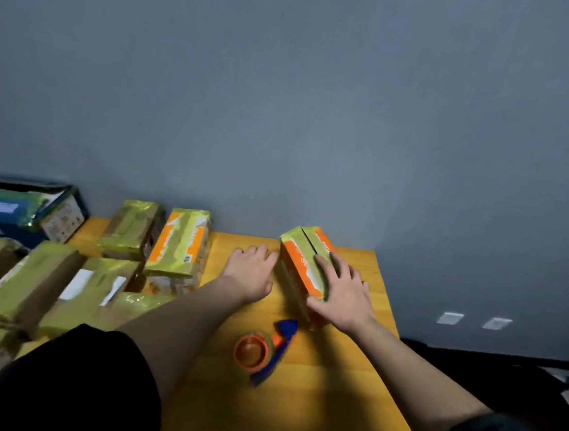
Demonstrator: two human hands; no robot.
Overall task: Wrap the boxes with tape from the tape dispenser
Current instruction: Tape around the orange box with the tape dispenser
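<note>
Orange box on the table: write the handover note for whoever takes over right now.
Left hand: open, flat on the yellow table, beside the orange box.
Right hand: open, resting on the box's top and near end.
Tape dispenser: lying on the table, nearer than the box, in neither hand.
Done: taped boxes piled at left.
Left: pick up the dispenser and finish this box; its tape coverage is unclear.

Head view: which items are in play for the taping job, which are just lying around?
In play:
orange box, under right hand
left hand, beside it
tape dispenser, untouched on table

Lying about:
taped boxes, stacked left
blue box
</note>
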